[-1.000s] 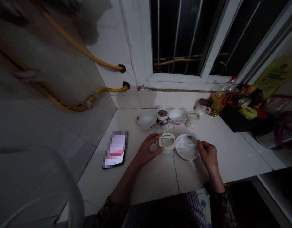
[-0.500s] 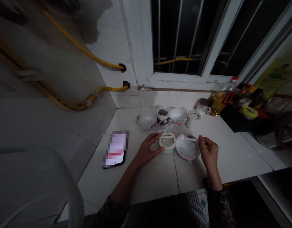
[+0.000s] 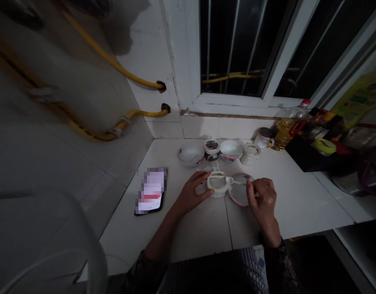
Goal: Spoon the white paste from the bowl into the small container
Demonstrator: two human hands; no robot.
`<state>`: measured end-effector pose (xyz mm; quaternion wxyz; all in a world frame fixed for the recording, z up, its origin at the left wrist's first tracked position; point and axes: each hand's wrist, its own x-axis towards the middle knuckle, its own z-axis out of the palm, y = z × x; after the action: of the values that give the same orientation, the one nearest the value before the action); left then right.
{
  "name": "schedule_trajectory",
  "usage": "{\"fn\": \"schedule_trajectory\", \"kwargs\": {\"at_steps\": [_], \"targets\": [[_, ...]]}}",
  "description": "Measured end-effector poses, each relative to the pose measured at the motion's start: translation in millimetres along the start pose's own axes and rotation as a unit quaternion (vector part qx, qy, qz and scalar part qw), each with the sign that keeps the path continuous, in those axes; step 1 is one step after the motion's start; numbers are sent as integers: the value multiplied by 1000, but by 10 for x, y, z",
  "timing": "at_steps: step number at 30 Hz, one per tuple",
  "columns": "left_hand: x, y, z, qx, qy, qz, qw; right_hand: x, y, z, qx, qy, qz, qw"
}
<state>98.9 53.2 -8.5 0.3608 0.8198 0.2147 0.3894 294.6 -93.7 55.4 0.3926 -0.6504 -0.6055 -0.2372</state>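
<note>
My left hand (image 3: 192, 192) grips the side of a small round jar (image 3: 217, 183) with a cream rim, standing on the white counter (image 3: 194, 228). My right hand (image 3: 262, 197) pinches the handle of a white spoon (image 3: 237, 181). The spoon's bowl reaches over the jar's right rim. Directly right of the jar sits a white bowl with a pink rim (image 3: 238, 191), partly covered by my right hand.
A phone (image 3: 151, 191) lies on the counter to the left. Behind the jar stand two white bowls (image 3: 190, 154), a dark-filled jar (image 3: 211, 148) and small lidded pots (image 3: 250, 153). An oil bottle (image 3: 286, 126) and a black tray of condiments (image 3: 316, 151) are at the right. Yellow pipes (image 3: 120, 126) run along the wall.
My right hand has lifted the spoon out of the pink-rimmed bowl and carried it left to the jar's rim. My left hand has stayed on the jar.
</note>
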Motion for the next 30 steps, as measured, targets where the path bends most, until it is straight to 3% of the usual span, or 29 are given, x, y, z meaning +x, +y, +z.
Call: {"fn": "schedule_trajectory", "kwargs": {"at_steps": [6, 11, 18, 26, 30], "targets": [[-3, -8, 5, -4, 1, -2, 1000, -119, 322, -167, -98, -48, 96, 989], [-4, -13, 8, -16, -4, -5, 1000, -154, 372, -61, -178, -108, 109, 972], [-2, -27, 5, -20, -4, 5, 1000, -140, 339, 188, -79, -142, 131, 978], [-2, -32, 6, -21, 0, 10, 1000, -155, 345, 210, -12, -94, 125, 988], [2, -41, -1, -18, -2, 17, 1000, -146, 325, 174, 35, -110, 103, 988]]}}
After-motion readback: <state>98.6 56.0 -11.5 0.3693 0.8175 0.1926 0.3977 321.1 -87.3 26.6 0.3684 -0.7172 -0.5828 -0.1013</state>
